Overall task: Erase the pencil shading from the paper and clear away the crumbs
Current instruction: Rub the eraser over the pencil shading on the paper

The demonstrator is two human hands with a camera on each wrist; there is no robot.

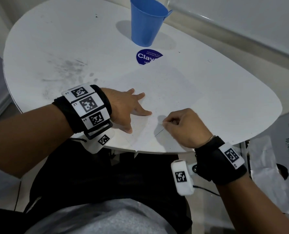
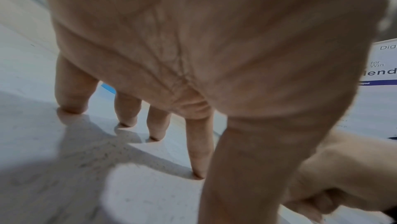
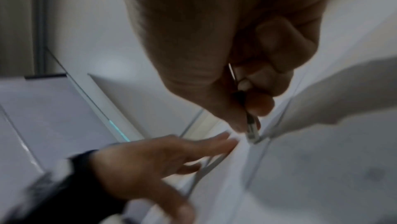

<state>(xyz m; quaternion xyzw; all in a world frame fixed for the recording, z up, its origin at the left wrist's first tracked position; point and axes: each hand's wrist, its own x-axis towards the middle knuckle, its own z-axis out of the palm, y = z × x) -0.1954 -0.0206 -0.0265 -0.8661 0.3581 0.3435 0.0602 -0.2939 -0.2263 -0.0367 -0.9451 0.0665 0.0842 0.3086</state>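
Left hand (image 1: 125,107): fingers are spreading flat, pinning the paper (image 1: 174,92) to the desk (image 1: 56,39).
Right hand (image 1: 184,127): fingers are curling round a small eraser (image 3: 252,134), pressing its tip to the sheet's near part.
Shading: too faint to make out.
Technique: judging by the thin sheet, rubbing in short strokes away from the pinning fingers is avoiding creases.
Crumbs: not discernible.

The right hand (image 3: 225,44) pinches a small eraser (image 3: 252,132), its tip touching the paper (image 3: 322,176). Just beside it, the left hand (image 3: 150,164) lies flat, fingers straight. All blurred.
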